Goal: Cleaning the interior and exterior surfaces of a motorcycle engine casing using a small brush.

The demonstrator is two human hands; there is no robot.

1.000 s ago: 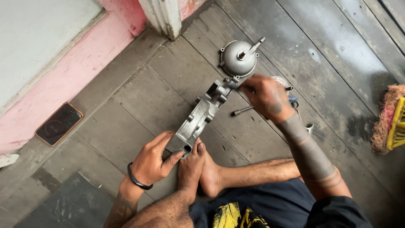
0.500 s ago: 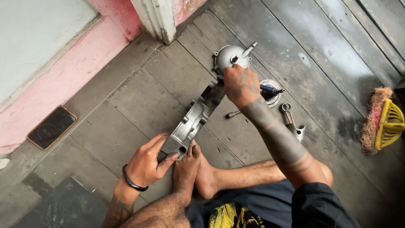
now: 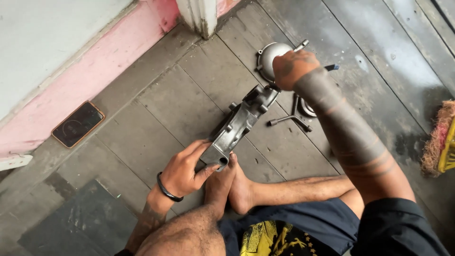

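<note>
A long grey metal engine casing [image 3: 239,124] lies on the wooden floor, running from my feet toward a round metal cover [image 3: 271,56] at its far end. My left hand [image 3: 186,168] grips the near end of the casing, right beside my toes. My right hand [image 3: 293,67] is closed at the far end of the casing, over the round cover. A thin metal handle [image 3: 301,45] sticks out just past my knuckles. What my right fingers hold is hidden under the hand.
A three-armed socket wrench [image 3: 290,119] and a small round metal part [image 3: 307,109] lie on the floor planks under my right forearm. A dark phone [image 3: 77,124] rests by the pink wall base. A broom head [image 3: 438,140] sits at the right edge.
My right hand has moved up from beside the casing onto the round cover. My left hand keeps its grip on the near end.
</note>
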